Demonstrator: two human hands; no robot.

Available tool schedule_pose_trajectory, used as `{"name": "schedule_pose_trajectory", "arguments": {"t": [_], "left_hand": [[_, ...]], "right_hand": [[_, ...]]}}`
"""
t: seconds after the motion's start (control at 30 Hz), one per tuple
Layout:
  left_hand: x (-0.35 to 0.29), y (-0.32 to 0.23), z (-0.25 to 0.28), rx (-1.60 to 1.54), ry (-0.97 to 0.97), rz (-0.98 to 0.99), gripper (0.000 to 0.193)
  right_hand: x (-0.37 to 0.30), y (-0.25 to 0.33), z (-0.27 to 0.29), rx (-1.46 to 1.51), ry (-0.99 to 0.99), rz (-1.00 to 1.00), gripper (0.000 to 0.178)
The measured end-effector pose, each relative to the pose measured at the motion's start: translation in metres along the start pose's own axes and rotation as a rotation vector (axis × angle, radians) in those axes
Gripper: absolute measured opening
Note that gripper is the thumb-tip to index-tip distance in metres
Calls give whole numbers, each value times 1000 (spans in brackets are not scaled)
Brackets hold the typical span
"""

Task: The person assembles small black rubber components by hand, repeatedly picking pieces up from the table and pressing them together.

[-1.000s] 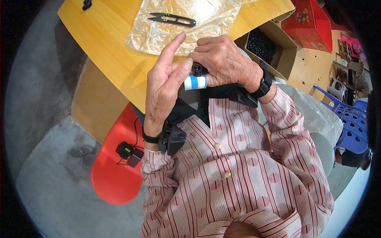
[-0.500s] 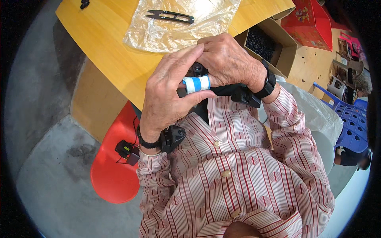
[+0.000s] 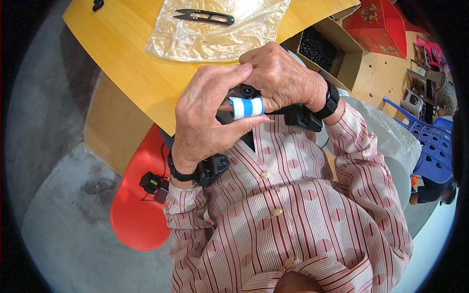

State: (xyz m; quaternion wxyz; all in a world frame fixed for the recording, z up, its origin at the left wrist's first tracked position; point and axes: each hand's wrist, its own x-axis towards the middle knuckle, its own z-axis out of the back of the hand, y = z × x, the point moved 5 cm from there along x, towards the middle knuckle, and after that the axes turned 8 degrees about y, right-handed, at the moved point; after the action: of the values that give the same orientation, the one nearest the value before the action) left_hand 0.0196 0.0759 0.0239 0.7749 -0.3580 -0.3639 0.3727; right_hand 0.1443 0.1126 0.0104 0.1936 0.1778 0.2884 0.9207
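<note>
My left hand [image 3: 202, 112] and my right hand [image 3: 283, 75] meet in front of my chest at the table's near edge. Between them is a small black round part [image 3: 247, 91] with a hole in its face. Both hands are closed about it, though the fingers hide much of the grip. Blue-and-white tape [image 3: 248, 108] is wound round a digit that seems to be my right thumb. My left thumb lies just below the tape, and the left forefinger touches the right hand. Past the hands, black thread snips [image 3: 205, 17] lie on a clear plastic bag [image 3: 195, 46].
The bag rests on a yellow wooden table [image 3: 117, 53]. To the right stand a cardboard box [image 3: 352, 68] of small black parts and a red box [image 3: 381, 29]. A red chair [image 3: 137, 215] is at lower left, a blue plastic chair [image 3: 432, 151] at far right.
Both hands stay together in nearly the same place. The taped digit and the black part have shifted slightly right and down between them. The table has slid slightly up and left in view.
</note>
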Motion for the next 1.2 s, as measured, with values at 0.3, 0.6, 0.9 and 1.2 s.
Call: {"name": "schedule_pose_trajectory", "arguments": {"t": [0.3,0.6,0.9,1.2], "left_hand": [[-1,-2,-1,11,-19,-49,62],[2,-5,-1,23,49,-24,64],[1,-3,1,5,18,-46,60],[2,-3,1,56,87,-31,66]], "right_hand": [[-4,1,-2,21,-14,18,48],[-1,3,1,-55,-17,-17,42],[-3,5,0,-74,0,-40,39],[-3,4,-3,-67,2,-42,42]]}}
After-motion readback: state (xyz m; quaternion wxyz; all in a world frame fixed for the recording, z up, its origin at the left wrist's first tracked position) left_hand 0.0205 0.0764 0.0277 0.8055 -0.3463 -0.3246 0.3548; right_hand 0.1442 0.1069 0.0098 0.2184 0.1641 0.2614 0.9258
